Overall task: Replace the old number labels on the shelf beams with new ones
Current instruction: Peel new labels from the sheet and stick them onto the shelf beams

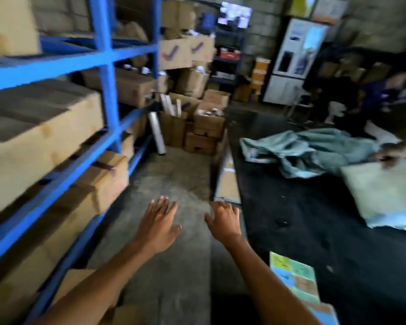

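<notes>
Blue shelf beams (pixel 63 64) run along the left, loaded with cardboard boxes (pixel 40 141). The view is blurred and I make out no number labels on the beams. My left hand (pixel 158 225) and my right hand (pixel 223 220) are stretched out low over the concrete aisle, fingers spread, both holding nothing. A sheet of coloured squares (pixel 294 279), green, blue and orange, lies on the near edge of the black table (pixel 314 219) to the right of my right forearm.
A grey-green cloth (pixel 307 150) and a pale flat board (pixel 382 191) lie on the black table; another person's hand (pixel 389 154) rests by the board. Open boxes and rolls of plastic film (pixel 157 132) stand at the aisle's far end.
</notes>
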`<state>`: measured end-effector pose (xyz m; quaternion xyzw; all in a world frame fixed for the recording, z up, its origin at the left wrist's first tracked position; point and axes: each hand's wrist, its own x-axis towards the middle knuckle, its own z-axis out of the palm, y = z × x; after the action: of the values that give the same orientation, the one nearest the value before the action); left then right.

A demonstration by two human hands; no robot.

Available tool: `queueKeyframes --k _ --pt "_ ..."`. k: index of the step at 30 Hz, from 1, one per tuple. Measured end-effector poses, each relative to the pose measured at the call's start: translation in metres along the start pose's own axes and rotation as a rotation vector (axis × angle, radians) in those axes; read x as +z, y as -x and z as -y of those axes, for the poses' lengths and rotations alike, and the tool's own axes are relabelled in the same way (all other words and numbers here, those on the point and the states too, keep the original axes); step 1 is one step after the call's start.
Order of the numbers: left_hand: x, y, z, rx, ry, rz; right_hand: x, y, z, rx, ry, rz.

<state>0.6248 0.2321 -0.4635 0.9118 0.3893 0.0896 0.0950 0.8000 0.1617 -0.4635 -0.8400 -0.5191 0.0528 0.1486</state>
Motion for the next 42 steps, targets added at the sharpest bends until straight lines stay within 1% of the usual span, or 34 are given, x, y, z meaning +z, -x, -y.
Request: queueKeyframes --k 4,5,7,10,11,14,18,21,23,26,30,32,34,37,39,42 --pt "0.051 -0.029 -0.075 0.148 0.086 0.033 -0.003 0.019 -0.101 0.234 0.020 0.016" --pt "0.060 -0.032 -0.092 0.183 0.114 0.085 -0.002 0.025 -0.120 0.290 0.029 0.019" --pt "0.082 -0.037 -0.123 0.220 0.168 0.140 -0.001 0.037 -0.154 0.403 0.059 0.043" --pt "0.117 -0.042 -0.160 0.273 0.203 0.155 0.003 0.062 -0.194 0.555 0.087 0.106" --pt "0.126 -0.042 -0.168 0.290 0.194 0.186 0.004 0.069 -0.202 0.584 0.091 0.119" --pt "0.159 -0.040 -0.194 0.403 0.062 0.351 0.006 0.092 -0.223 0.685 0.065 0.162" --pt "0.181 -0.029 -0.211 0.427 0.004 0.433 0.014 0.101 -0.228 0.671 -0.048 0.138" --pt "0.185 -0.027 -0.206 0.331 0.087 0.380 0.018 0.098 -0.221 0.638 -0.163 0.083" --pt "0.187 -0.029 -0.201 0.223 0.230 0.319 0.020 0.095 -0.217 0.626 -0.209 0.056" --pt "0.189 -0.033 -0.190 -0.037 0.452 0.247 0.027 0.089 -0.210 0.622 -0.303 0.049" --pt "0.189 -0.039 -0.190 -0.503 0.836 0.244 0.032 0.078 -0.201 0.589 -0.336 0.044" --pt "0.189 -0.044 -0.187 -0.617 0.967 0.208 0.034 0.072 -0.197 0.562 -0.346 0.050" --pt "0.185 -0.049 -0.180 -0.626 1.068 0.184 0.035 0.063 -0.191 0.554 -0.399 0.053" --pt "0.159 -0.062 -0.157 -0.518 1.085 0.116 0.036 0.043 -0.176 0.530 -0.552 0.004" --pt "0.127 -0.071 -0.132 -0.458 1.083 0.049 0.029 0.022 -0.155 0.467 -0.638 -0.028" --pt "0.067 -0.075 -0.091 -0.426 1.119 -0.066 0.018 -0.015 -0.109 0.359 -0.824 -0.003"
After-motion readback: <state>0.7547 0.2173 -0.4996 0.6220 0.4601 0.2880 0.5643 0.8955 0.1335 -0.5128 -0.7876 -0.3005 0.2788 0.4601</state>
